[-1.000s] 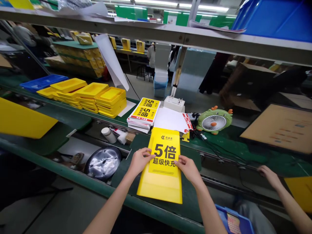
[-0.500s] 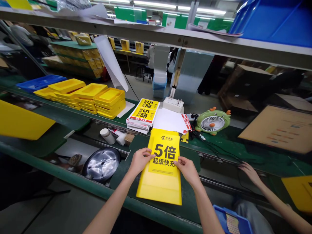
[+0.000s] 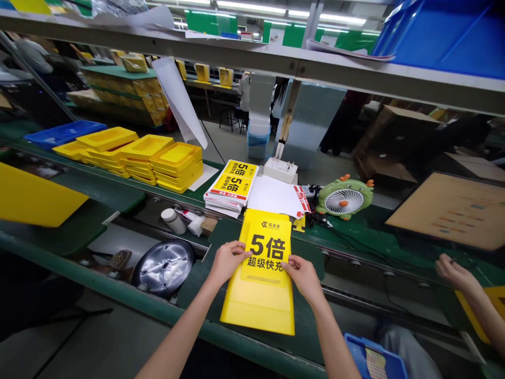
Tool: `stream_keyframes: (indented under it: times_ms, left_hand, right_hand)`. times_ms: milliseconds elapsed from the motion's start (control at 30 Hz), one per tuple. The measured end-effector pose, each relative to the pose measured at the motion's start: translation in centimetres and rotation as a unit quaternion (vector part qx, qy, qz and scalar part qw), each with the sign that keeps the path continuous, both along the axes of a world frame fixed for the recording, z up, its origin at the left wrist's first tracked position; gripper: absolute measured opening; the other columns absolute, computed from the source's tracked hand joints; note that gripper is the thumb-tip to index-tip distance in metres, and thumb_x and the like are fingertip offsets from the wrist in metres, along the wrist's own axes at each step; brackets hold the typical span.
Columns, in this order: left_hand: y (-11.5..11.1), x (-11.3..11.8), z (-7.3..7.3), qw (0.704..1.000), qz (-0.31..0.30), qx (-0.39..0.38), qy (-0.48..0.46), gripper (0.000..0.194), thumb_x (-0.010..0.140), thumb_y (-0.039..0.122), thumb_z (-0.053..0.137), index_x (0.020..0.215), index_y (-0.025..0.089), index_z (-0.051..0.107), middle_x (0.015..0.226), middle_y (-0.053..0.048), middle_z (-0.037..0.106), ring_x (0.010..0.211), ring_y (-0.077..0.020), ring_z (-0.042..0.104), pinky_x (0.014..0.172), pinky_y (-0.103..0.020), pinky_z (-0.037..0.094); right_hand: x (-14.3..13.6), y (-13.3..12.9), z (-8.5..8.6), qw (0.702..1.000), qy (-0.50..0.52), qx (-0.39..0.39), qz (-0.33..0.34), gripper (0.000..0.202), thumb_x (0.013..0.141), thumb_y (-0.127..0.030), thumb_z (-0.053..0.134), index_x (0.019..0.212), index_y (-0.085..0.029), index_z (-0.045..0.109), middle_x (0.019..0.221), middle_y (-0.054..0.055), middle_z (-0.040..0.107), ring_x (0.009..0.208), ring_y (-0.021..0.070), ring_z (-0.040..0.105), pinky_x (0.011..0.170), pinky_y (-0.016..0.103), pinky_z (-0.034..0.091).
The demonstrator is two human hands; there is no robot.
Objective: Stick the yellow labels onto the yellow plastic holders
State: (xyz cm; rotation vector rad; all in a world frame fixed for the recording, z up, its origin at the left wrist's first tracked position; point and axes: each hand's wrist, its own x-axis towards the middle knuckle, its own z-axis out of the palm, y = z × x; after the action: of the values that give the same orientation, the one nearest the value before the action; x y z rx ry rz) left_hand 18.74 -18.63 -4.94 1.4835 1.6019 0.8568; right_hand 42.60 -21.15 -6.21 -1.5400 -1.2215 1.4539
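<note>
A yellow printed sticker (image 3: 266, 263) with large black characters lies over a yellow plastic panel (image 3: 257, 311), whose bare lower part points towards me. At the sticker's left edge, my left hand (image 3: 229, 261) is closed, thumb and fingers pinched together. My right hand (image 3: 303, 273) pinches the right edge at about the same height. Both thumbs rest on the printed face; the fingertips beneath are partly hidden. Under the panel is a dark green board (image 3: 307, 329). Just beyond stands a stack of similar printed sheets (image 3: 232, 181), beside white backing sheets (image 3: 272, 196).
Stacked yellow trays (image 3: 179, 163) and a blue tray (image 3: 65, 133) stand at the left. A green fan (image 3: 343, 197) with cables is at the right. A co-worker's hand (image 3: 455, 271) is further right. A metal shelf (image 3: 244, 50) crosses overhead. A round black stool seat (image 3: 163, 267) sits below left.
My hands, the sticker and the panel look almost unmoved. The co-worker's hand at the right has drawn away further right.
</note>
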Motion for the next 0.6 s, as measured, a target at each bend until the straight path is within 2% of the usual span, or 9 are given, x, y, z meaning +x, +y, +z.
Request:
stream_keyframes:
  times_ms: [100, 200, 267, 333, 400, 467, 500, 533, 600]
  left_hand:
    - [-0.1, -0.1, -0.1, 1.0, -0.002, 0.013, 0.02, 0.032, 0.067, 0.048, 0.066, 0.074, 0.017, 0.062, 0.079, -0.001, 0.065, 0.082, -0.0179, 0.057, 0.075, -0.027, 0.043]
    - [-0.1, -0.3, 0.4, 0.998, -0.011, 0.033, 0.043, 0.027, 0.069, 0.045, 0.064, 0.069, 0.018, 0.064, 0.084, -0.001, 0.064, 0.088, -0.0181, 0.055, 0.076, -0.027, 0.042]
    - [-0.3, -0.4, 0.9, 0.997, -0.024, 0.045, 0.057, 0.025, 0.072, 0.044, 0.062, 0.071, 0.019, 0.065, 0.083, -0.002, 0.064, 0.091, -0.0186, 0.054, 0.083, -0.029, 0.04]
    - [-1.1, -0.4, 1.4, 0.994, -0.034, 0.057, 0.087, 0.032, 0.076, 0.045, 0.057, 0.094, 0.019, 0.064, 0.094, -0.004, 0.064, 0.102, -0.0201, 0.05, 0.099, -0.036, 0.03]
    - [-2.7, 0.0, 1.8, 0.986, 0.006, 0.071, 0.148, 0.057, 0.082, 0.048, 0.048, 0.129, 0.016, 0.041, 0.126, -0.011, 0.046, 0.124, -0.0238, 0.032, 0.107, -0.045, 0.014]
    - [-5.0, 1.2, 1.9, 0.965, 0.069, 0.109, 0.227, 0.068, 0.088, 0.045, 0.037, 0.141, 0.013, 0.01, 0.144, -0.013, 0.011, 0.133, -0.0256, 0.007, 0.107, -0.05, 0.008]
    - [-6.2, 2.1, 1.9, 0.951, 0.074, 0.141, 0.266, 0.066, 0.09, 0.04, 0.033, 0.141, 0.012, 0.002, 0.145, -0.012, 0.002, 0.133, -0.0255, 0.001, 0.108, -0.05, 0.008]
    - [-7.2, 3.0, 1.7, 0.936, 0.041, 0.177, 0.301, 0.063, 0.091, 0.035, 0.031, 0.142, 0.013, 0.001, 0.145, -0.01, 0.001, 0.133, -0.0245, 0.0, 0.108, -0.048, 0.008]
    - [-7.9, 5.0, 1.2, 0.894, -0.118, 0.244, 0.358, 0.057, 0.092, 0.029, 0.029, 0.142, 0.019, 0.005, 0.145, -0.004, 0.01, 0.133, -0.0209, 0.008, 0.109, -0.043, 0.011]
  right_hand:
    - [0.0, -0.3, -0.1, 1.0, -0.001, 0.002, -0.007, 0.055, 0.067, -0.053, 0.058, 0.104, -0.014, 0.05, 0.091, 0.007, 0.058, 0.084, 0.017, 0.057, 0.074, 0.026, 0.048]
    - [-0.1, -1.0, -0.1, 0.997, -0.063, 0.03, -0.024, 0.059, 0.069, -0.053, 0.056, 0.113, -0.017, 0.041, 0.083, 0.004, 0.058, 0.077, 0.0148, 0.056, 0.07, 0.025, 0.047]
    - [-0.3, -1.7, -0.1, 0.986, -0.146, 0.069, -0.034, 0.057, 0.073, -0.052, 0.053, 0.117, -0.019, 0.04, 0.091, 0.005, 0.058, 0.083, 0.015, 0.055, 0.074, 0.027, 0.046]
    - [-0.5, -2.7, -0.3, 0.966, -0.223, 0.125, -0.037, 0.062, 0.076, -0.051, 0.048, 0.129, -0.023, 0.032, 0.114, 0.006, 0.05, 0.107, 0.0174, 0.047, 0.092, 0.033, 0.042]
    - [-0.8, -4.0, -0.8, 0.949, -0.272, 0.154, -0.043, 0.072, 0.08, -0.053, 0.042, 0.139, -0.027, 0.01, 0.137, 0.003, 0.026, 0.129, 0.0197, 0.023, 0.106, 0.04, 0.028]
    - [-1.2, -5.3, -1.5, 0.955, -0.268, 0.114, -0.053, 0.076, 0.083, -0.057, 0.032, 0.139, -0.029, -0.009, 0.143, -0.003, 0.003, 0.135, 0.0197, 0.004, 0.11, 0.045, 0.02]
    - [-1.4, -5.9, -1.9, 0.964, -0.247, 0.078, -0.059, 0.074, 0.083, -0.059, 0.027, 0.138, -0.03, -0.013, 0.143, -0.006, -0.003, 0.135, 0.0187, 0.001, 0.11, 0.045, 0.02]
    - [-1.7, -6.4, -2.4, 0.973, -0.217, 0.045, -0.06, 0.071, 0.084, -0.059, 0.023, 0.138, -0.031, -0.014, 0.142, -0.008, -0.004, 0.135, 0.0172, 0.002, 0.111, 0.044, 0.02]
    - [-2.5, -7.3, -3.1, 0.984, -0.17, 0.023, -0.039, 0.071, 0.084, -0.061, 0.018, 0.14, -0.027, -0.01, 0.142, -0.008, -0.003, 0.135, 0.0153, 0.005, 0.112, 0.041, 0.021]
